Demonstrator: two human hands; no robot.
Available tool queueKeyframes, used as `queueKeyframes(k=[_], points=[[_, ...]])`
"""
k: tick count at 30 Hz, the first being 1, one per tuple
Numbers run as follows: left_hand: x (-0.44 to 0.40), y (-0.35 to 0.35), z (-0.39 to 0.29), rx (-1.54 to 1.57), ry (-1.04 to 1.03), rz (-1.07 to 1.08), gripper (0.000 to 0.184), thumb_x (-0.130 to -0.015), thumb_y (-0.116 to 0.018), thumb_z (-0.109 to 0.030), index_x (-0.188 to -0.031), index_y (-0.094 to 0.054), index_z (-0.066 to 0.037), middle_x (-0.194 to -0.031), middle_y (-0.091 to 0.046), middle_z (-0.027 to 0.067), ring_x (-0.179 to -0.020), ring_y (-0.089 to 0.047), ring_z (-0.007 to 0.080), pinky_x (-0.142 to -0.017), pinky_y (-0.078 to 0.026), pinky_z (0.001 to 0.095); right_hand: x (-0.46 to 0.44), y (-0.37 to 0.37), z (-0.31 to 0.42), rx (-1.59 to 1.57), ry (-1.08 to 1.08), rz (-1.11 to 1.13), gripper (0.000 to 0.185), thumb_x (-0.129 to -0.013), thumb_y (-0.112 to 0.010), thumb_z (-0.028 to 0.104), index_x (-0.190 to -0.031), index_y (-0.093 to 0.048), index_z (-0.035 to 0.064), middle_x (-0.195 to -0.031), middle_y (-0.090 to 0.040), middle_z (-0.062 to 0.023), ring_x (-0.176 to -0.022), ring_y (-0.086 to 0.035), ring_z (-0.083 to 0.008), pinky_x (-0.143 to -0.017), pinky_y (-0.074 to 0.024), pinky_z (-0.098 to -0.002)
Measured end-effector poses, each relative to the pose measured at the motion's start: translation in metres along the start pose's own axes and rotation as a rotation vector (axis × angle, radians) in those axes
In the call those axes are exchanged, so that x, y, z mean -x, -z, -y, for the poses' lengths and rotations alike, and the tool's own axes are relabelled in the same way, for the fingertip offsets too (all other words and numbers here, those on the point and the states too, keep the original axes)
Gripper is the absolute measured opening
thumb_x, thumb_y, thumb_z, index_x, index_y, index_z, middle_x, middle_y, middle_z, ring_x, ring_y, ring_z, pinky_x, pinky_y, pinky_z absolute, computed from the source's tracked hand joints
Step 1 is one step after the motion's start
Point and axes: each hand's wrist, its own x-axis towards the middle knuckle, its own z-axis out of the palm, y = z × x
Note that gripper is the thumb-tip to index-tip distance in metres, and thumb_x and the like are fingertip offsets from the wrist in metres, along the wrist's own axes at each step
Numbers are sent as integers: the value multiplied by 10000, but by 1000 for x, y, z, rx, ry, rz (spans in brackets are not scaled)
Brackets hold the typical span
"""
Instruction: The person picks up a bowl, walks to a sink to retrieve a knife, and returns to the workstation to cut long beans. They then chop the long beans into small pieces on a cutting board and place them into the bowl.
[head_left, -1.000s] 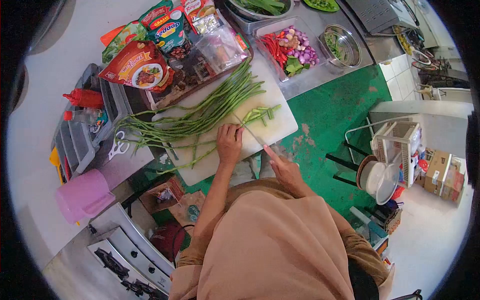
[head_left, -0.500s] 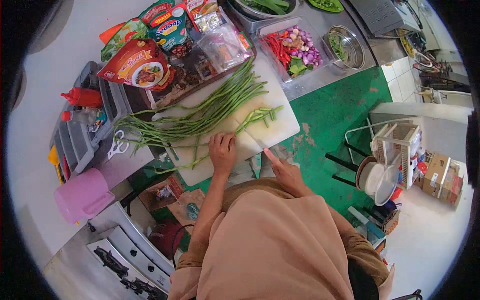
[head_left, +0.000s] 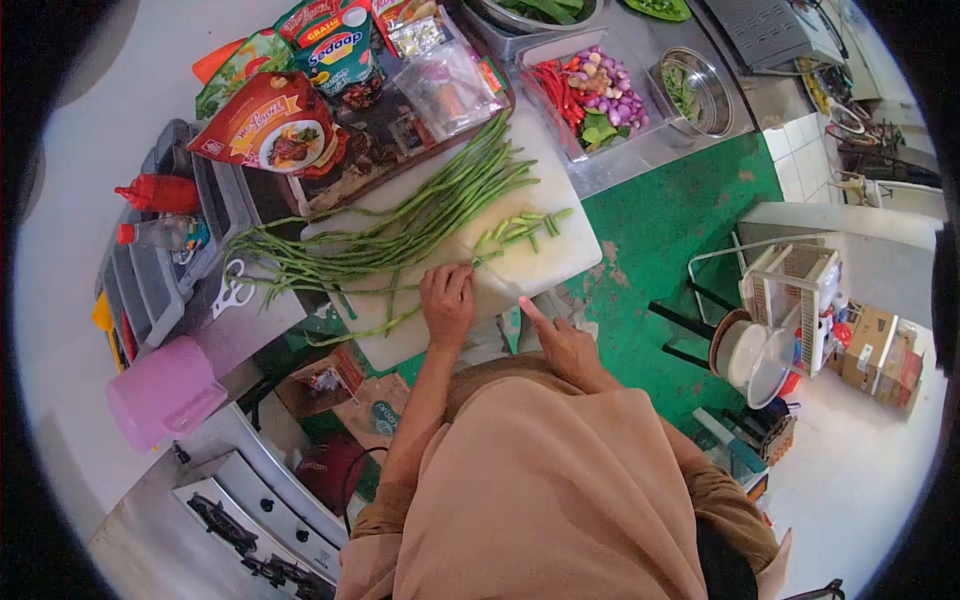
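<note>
A white cutting board point(head_left: 565, 185) lies at the counter's edge, with a bundle of long green beans point(head_left: 415, 225) across it. Short cut bean pieces point(head_left: 522, 230) are scattered to the right of the bundle. My left hand point(head_left: 447, 305) has its fingers curled down on the board, pressed on the ends of some long beans. In my right hand point(head_left: 565, 355) is a knife point(head_left: 528, 306) with a pinkish handle; my fingers wrap round it. Its blade slants up and left over the board, close to my left fingertips and the bean ends.
Behind the board, seasoning packets point(head_left: 270, 130) crowd a dark tray. A clear container point(head_left: 640, 75) holds chillies and shallots, beside a steel bowl point(head_left: 715, 95). White scissors point(head_left: 233, 290), a grey organizer point(head_left: 150, 270) and a pink jug point(head_left: 165, 390) sit left; a stove point(head_left: 255, 510) is lower left.
The knife's blade has shifted slightly up and left towards my left fingertips. The cut pieces lie in a slightly different arrangement. My left hand stays on the beans.
</note>
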Motion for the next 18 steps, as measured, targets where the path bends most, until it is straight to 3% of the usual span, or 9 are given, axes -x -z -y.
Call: queueKeyframes(k=[10, 18], points=[[-6, -7, -6, 17, 40, 13, 86, -803, -669, -67, -886, -648, -55, -912, -614, 94, -877, -571, 293, -790, -456, 413, -2, -6, -13, -122, 9, -170, 634, -945, -493, 152, -1500, -242, 325, -777, -604, -189, -657, -613, -396, -591, -489, -503], [-12, -10, -8, -32, 86, 69, 279, -812, -701, -186, -1049, -604, -77, -975, -619, 75, -957, -566, 303, -882, -428, 420, 5, 0, -13, -191, 84, -166, 639, -934, -502, 132, -1499, -258, 304, -813, -600, -202, -680, -609, -411, -610, -487, -502]])
